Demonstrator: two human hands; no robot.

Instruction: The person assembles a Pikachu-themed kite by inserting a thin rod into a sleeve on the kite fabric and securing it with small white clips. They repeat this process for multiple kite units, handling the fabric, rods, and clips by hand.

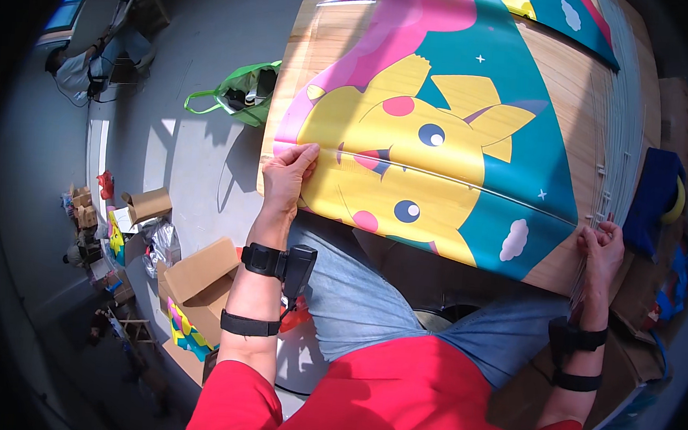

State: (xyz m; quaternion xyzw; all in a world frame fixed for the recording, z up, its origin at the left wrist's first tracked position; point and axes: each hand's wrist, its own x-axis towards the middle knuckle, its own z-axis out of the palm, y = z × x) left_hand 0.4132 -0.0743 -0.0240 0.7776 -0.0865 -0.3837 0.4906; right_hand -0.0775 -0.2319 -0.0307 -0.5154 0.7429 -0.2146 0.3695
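Left of centre in the frame, the left hand (290, 174) has its thumb and fingers closed in a pinch at the left edge of a printed sheet (435, 134), beside one end of a thin pale rod (444, 175). The sheet, teal and pink with a large yellow cartoon figure, lies across the wooden table (561, 75) from the upper centre to the right of the frame. The rod crosses its lower part, slanting down toward the right corner. Just beside that corner, at the right of the frame, the right hand (602, 250) has its fingers curled toward the thumb; whether it grips anything, I cannot tell. Above it, a bundle of slender white rods (623, 114) lies along the table's right side. A second printed sheet (570, 22) shows at the upper right, and a green bag (251, 115) stands left of the table.
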